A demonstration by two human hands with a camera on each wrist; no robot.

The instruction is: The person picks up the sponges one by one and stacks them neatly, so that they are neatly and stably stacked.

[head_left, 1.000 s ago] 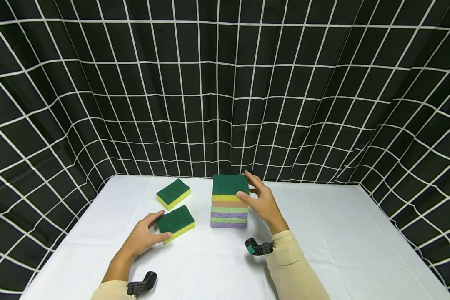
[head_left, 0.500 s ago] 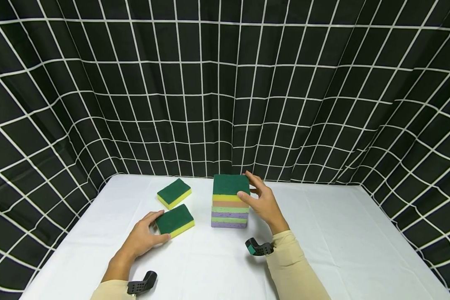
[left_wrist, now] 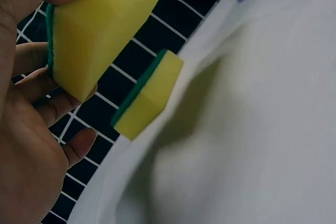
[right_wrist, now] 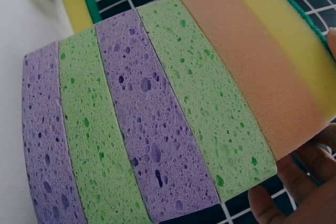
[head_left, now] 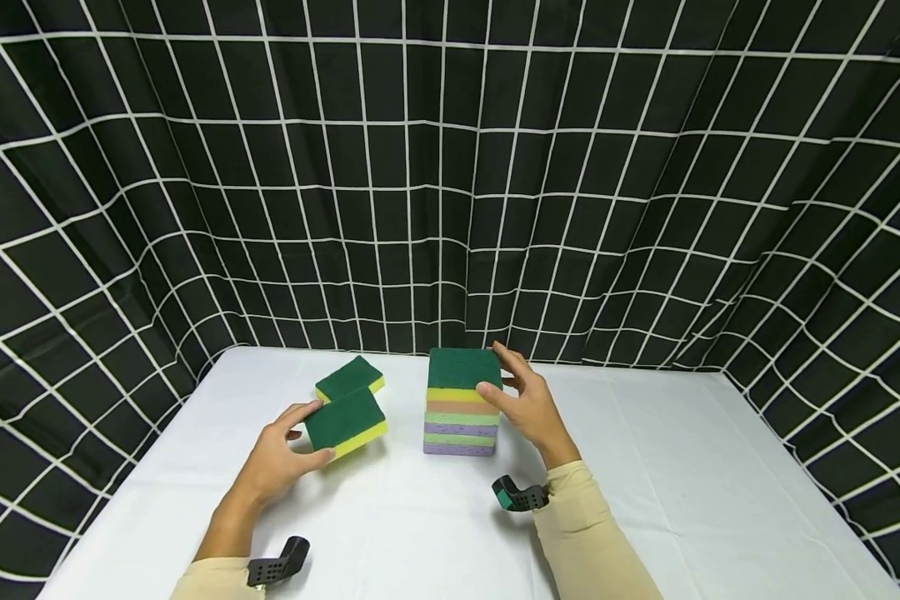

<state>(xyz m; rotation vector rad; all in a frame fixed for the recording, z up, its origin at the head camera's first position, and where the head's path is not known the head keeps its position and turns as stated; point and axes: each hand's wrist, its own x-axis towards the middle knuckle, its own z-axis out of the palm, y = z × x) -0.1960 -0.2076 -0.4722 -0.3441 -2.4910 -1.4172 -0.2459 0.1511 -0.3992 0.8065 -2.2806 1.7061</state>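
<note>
My left hand [head_left: 272,457] grips a scrub sponge [head_left: 345,418], green on top and yellow below, by its left end between thumb and fingers. Its shadow lies apart from it in the left wrist view, so the sponge [left_wrist: 100,30] is raised off the table. Just behind it a second green-and-yellow sponge [head_left: 348,377] lies flat, partly covered in the head view. Right of these rises a sponge stack [head_left: 461,429] in purple, light green, orange and yellow layers with a green top. My right hand [head_left: 527,410] holds the stack's upper right side, thumb in front, fingers behind.
A white cloth [head_left: 420,533] covers the table. Black curtains with a white grid [head_left: 450,208] stand behind it and at both sides. Black cameras are strapped to the left wrist [head_left: 279,562] and right wrist [head_left: 520,494].
The left hand has lifted its sponge off the table and moved it slightly back, so it now overlaps the rear sponge in the head view. The right hand and stack stay put.
</note>
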